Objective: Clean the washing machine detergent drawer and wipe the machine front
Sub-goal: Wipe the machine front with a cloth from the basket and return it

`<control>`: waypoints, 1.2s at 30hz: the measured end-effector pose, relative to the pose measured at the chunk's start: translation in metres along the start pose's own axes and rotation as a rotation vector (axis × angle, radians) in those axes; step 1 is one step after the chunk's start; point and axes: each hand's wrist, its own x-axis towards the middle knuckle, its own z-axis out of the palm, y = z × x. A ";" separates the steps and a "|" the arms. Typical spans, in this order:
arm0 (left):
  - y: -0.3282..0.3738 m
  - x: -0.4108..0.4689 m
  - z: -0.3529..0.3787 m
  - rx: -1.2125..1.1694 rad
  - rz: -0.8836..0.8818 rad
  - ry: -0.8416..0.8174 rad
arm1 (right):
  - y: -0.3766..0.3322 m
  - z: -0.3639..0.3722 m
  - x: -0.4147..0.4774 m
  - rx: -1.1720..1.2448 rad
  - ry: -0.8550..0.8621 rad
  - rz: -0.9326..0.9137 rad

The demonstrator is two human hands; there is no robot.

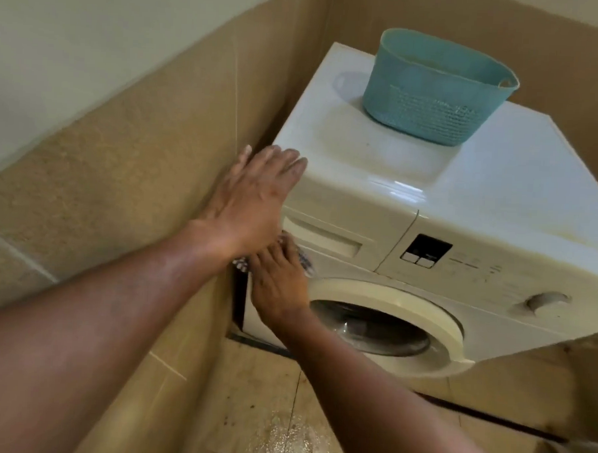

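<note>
Left hand point(254, 197) is flat, fingers straight, stretched forward. Right hand point(278, 280) sits just under it, fingers pretty straight too.

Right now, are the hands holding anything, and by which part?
Nothing is gripped. The right hand presses a cloth flat against the washing machine front; the left hand rests flat on its top corner.

There is one washing machine point(518, 188) with one detergent drawer point(324, 239), one round glass door point(385, 327), one dark display point(430, 249) and one knob point(546, 301). One teal basket point(426, 105), one patterned cloth point(305, 260), and two hands: the left hand point(250, 203) and the right hand point(278, 282)
</note>
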 end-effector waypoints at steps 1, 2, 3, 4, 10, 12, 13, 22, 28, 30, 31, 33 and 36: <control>-0.003 0.002 -0.002 0.004 0.003 0.020 | -0.004 0.000 0.003 -0.026 -0.047 -0.037; -0.003 0.006 -0.006 -0.011 -0.001 0.049 | -0.001 0.002 -0.002 -0.004 -0.040 -0.024; -0.001 0.009 -0.009 -0.042 -0.015 0.076 | 0.007 0.002 -0.012 0.062 -0.012 0.028; 0.000 0.012 -0.013 -0.075 -0.027 0.092 | 0.017 0.000 -0.024 0.170 0.032 0.093; 0.010 0.032 -0.020 -0.136 -0.102 0.130 | 0.040 -0.034 -0.067 0.976 0.792 0.728; 0.011 0.030 -0.019 -0.205 -0.161 0.212 | 0.050 -0.047 -0.051 0.997 1.073 0.810; 0.012 0.026 -0.015 -0.241 -0.173 0.273 | 0.056 -0.054 -0.040 1.021 1.143 0.833; 0.004 -0.025 0.038 -0.733 -0.674 0.233 | 0.072 -0.078 0.048 -0.054 0.521 0.219; 0.011 -0.038 0.056 -1.146 -0.730 0.414 | 0.054 -0.071 0.080 -0.390 0.208 -0.412; 0.020 -0.049 0.063 -1.171 -0.716 0.427 | 0.057 -0.043 0.059 -0.491 -0.034 -0.562; 0.023 -0.054 0.068 -1.161 -0.721 0.381 | 0.065 -0.029 0.044 -0.502 -0.132 -0.574; 0.029 -0.069 0.077 -1.109 -0.783 0.246 | 0.092 -0.014 0.007 -0.465 -0.207 -0.544; 0.033 -0.093 0.084 -0.900 -0.715 0.138 | 0.130 -0.013 -0.041 -0.398 -0.087 -0.463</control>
